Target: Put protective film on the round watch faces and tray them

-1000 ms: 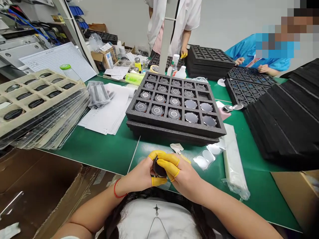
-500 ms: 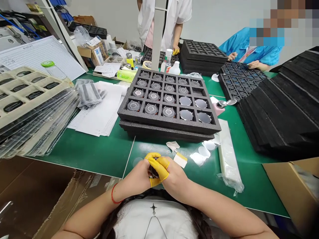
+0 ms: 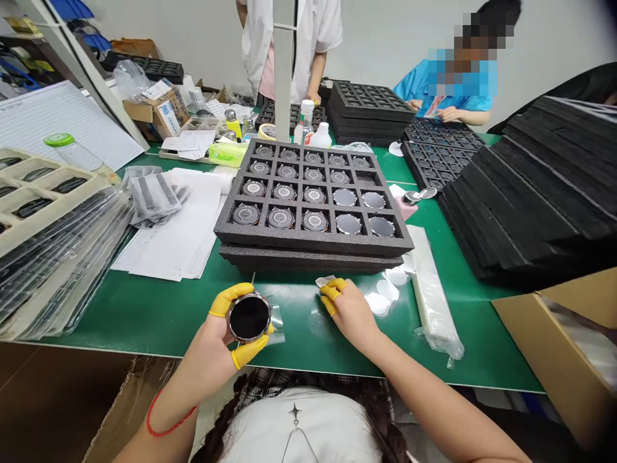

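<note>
Yellow finger cots cover fingertips on both hands. My left hand [image 3: 219, 341] grips a round smartwatch body [image 3: 249, 317] by its edge, its dark screen turned up toward me. Beneath and beside the watch lies a piece of clear film [image 3: 276, 326] on the green table. My right hand [image 3: 349, 308] is low over the table to the right, its fingers pinching a small white wipe [image 3: 324, 281]. Straight ahead stands a black foam tray [image 3: 313, 239] of watch bodies; most show their backs, several show grey round faces. One compartment at its right side holds no watch.
Round white film discs [image 3: 380, 302] and a long plastic-wrapped pack [image 3: 429, 296] lie right of my right hand. Black foam trays [image 3: 535, 193] are stacked at the right, above an open cardboard box [image 3: 520, 321]. Papers [image 3: 168, 238] and plastic trays [image 3: 62, 257] lie left. Two people work across the table.
My hands have moved apart. The left went left with the watch, now screen up; the right went right and took hold of the white wipe. The camera view has shifted slightly.
</note>
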A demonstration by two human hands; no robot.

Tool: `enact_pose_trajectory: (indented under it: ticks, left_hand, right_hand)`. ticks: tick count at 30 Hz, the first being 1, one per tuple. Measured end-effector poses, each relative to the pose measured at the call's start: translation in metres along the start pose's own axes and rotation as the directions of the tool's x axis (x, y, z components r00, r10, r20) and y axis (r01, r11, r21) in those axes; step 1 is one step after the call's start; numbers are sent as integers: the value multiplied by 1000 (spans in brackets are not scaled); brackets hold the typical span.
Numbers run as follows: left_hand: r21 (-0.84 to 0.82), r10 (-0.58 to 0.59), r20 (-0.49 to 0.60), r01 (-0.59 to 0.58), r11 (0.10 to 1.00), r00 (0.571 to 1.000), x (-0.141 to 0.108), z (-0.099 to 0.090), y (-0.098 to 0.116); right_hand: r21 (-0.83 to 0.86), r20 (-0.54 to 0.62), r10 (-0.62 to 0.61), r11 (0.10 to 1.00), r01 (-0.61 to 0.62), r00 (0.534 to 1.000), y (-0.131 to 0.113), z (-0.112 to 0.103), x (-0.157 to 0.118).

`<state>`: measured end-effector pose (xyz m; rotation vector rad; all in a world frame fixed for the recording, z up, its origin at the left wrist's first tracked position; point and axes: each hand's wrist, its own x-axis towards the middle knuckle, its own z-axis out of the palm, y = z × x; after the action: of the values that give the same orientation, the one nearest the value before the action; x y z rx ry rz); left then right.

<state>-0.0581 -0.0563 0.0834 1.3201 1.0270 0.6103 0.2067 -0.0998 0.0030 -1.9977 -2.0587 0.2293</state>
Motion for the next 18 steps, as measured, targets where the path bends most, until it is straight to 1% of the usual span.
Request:
enact_pose_trajectory:
  ticks: [2, 4, 6, 7, 8, 9, 10, 11, 12, 14, 15, 16, 17, 18]
  left_hand:
    - [-7, -15, 5, 15, 1000, 1000, -1, 5, -3]
    - [5, -39, -7, 39, 999, 999, -1, 9, -8]
    - [26, -72, -5, 72, 997, 997, 2, 10, -12]
    - [35, -88, -6, 88, 996, 996, 4, 9, -14]
    - [41, -101, -16, 101, 994, 995, 6, 8, -15]
    - [43, -109, -39, 110, 993, 993, 9, 7, -16]
    - [38, -113, -71, 116, 993, 991, 12, 7, -16]
    - [21, -117, -105, 120, 993, 988, 15, 7, -15]
    - [-13, -136, -131, 136, 991, 982, 18, 8, -15]
    - [-110, -222, -159, 206, 972, 962, 24, 12, -13]
    - [-151, -263, -164, 239, 959, 951, 26, 15, -12]
    - [-172, -286, -166, 258, 951, 944, 28, 18, -12]
    - [-160, -278, -167, 252, 954, 946, 29, 21, -12]
    - [-107, -230, -160, 214, 971, 960, 30, 24, -13]
  right_hand:
    - [-34, -10, 14, 999, -14, 1000, 3, -1, 9]
    - [-60, 5, 3, 998, -3, 1000, 3, -5, 15]
    - [-67, 37, -40, 997, 43, 999, 3, -15, 12]
    - [-66, 33, -77, 995, 79, 996, 5, -23, 8]
    - [-68, -26, -106, 992, 104, 994, 8, -34, 3]
    - [-77, -134, -114, 992, 104, 984, 13, -48, -2]
    - [-89, -279, -111, 992, 89, 954, 23, -64, -5]
    - [-94, -481, -54, 996, 9, 875, 35, -81, -6]
    - [-88, -597, 19, 992, -89, 802, 51, -99, -4]
    - [-67, -691, 140, 964, -256, 709, 89, -131, 13]
    - [-87, -658, 263, 904, -418, 705, 108, -144, 26]
    - [-141, -575, 373, 831, -537, 728, 126, -153, 40]
    - [-170, -532, 407, 808, -564, 743, 142, -160, 55]
    - [-194, -505, 420, 796, -574, 754, 155, -163, 68]
